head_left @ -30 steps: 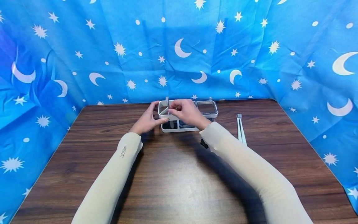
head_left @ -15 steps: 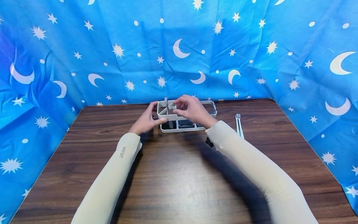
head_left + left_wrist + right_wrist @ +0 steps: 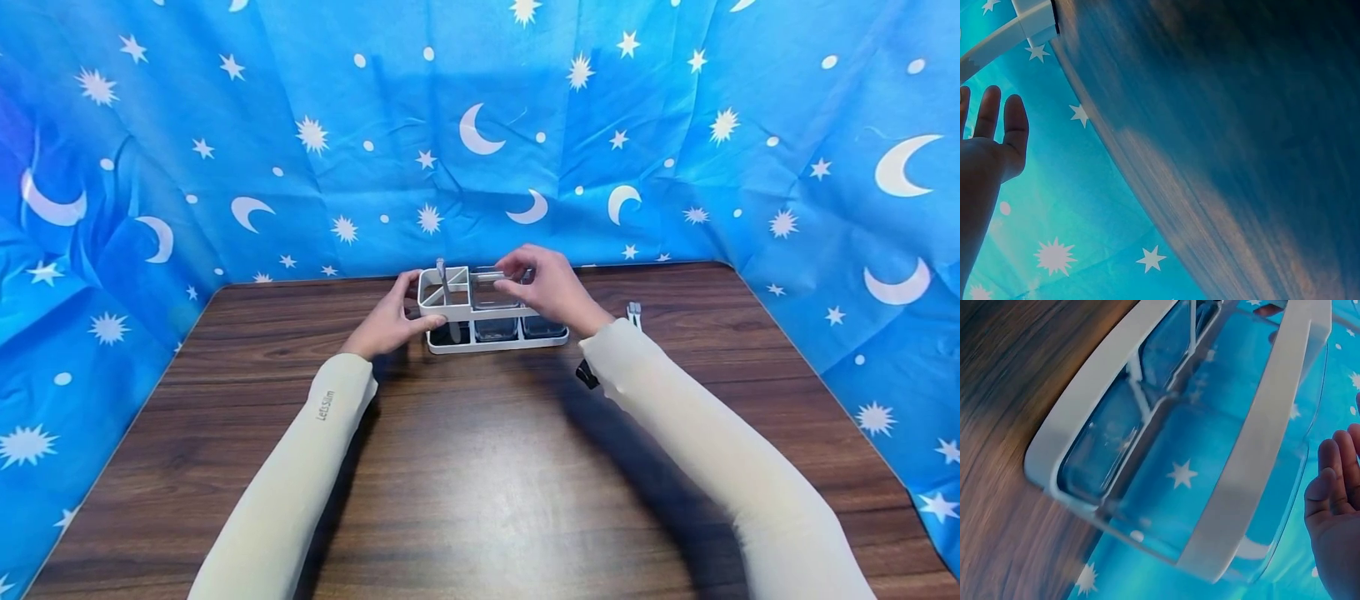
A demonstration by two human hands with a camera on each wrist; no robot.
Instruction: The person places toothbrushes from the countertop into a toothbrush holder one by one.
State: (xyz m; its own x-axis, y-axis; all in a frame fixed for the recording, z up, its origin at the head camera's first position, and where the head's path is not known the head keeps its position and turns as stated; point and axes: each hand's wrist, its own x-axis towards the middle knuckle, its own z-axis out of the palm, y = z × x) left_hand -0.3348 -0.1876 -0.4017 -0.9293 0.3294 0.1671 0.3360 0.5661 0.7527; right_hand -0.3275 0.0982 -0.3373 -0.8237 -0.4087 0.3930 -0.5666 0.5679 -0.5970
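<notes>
A white two-tier organizer rack (image 3: 495, 314) with clear walls stands at the table's back edge. One toothbrush (image 3: 442, 282) rises upright from its divided left compartment. My left hand (image 3: 384, 323) holds the rack's left end, thumb on the front and fingers at the back. In the left wrist view, that hand (image 3: 991, 147) reaches up beside a white corner of the rack (image 3: 1038, 22). Above the rack's right part, my right hand (image 3: 551, 287) hovers with loosely bent fingers and nothing between them. The right wrist view shows this hand (image 3: 1338, 500) beyond the rack's clear wall.
Dark clear bins (image 3: 497, 330) sit in the lower tier. More toothbrush heads (image 3: 634, 313) show on the table behind my right sleeve (image 3: 675, 417), which hides the handles. A blue star-and-moon cloth (image 3: 480, 192) hangs behind the brown wooden table (image 3: 465, 467).
My right hand has let go of the toothbrush, now standing in the left compartment, and moved right across the rack. The left hand keeps its place on the rack's end.
</notes>
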